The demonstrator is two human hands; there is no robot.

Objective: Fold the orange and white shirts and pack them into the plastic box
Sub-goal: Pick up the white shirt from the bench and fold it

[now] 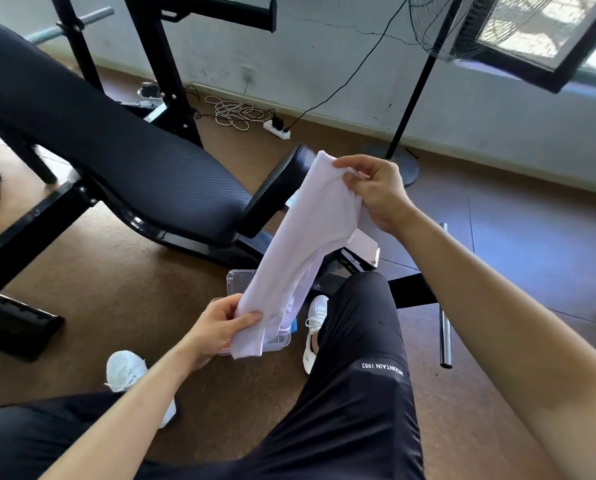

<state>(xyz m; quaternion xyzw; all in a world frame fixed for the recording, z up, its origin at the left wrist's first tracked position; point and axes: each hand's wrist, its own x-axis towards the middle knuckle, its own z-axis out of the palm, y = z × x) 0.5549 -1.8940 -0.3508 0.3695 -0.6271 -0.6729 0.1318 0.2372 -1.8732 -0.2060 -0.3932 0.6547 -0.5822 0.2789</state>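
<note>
I hold the white shirt (300,244) stretched in the air as a long folded strip. My right hand (376,188) pinches its upper end, and my left hand (220,327) grips its lower end. Under the shirt, on the floor between my feet, stands the clear plastic box (241,280), mostly hidden by the cloth. A sliver of orange (224,347) shows at the box's near edge beside my left hand; I cannot tell if it is the orange shirt.
A black weight bench (133,174) slants across the left and centre, its frame reaching behind the box. A fan stand (414,88) and a power strip (277,129) with cables lie by the far wall. A chrome bar (445,327) lies on the floor at right.
</note>
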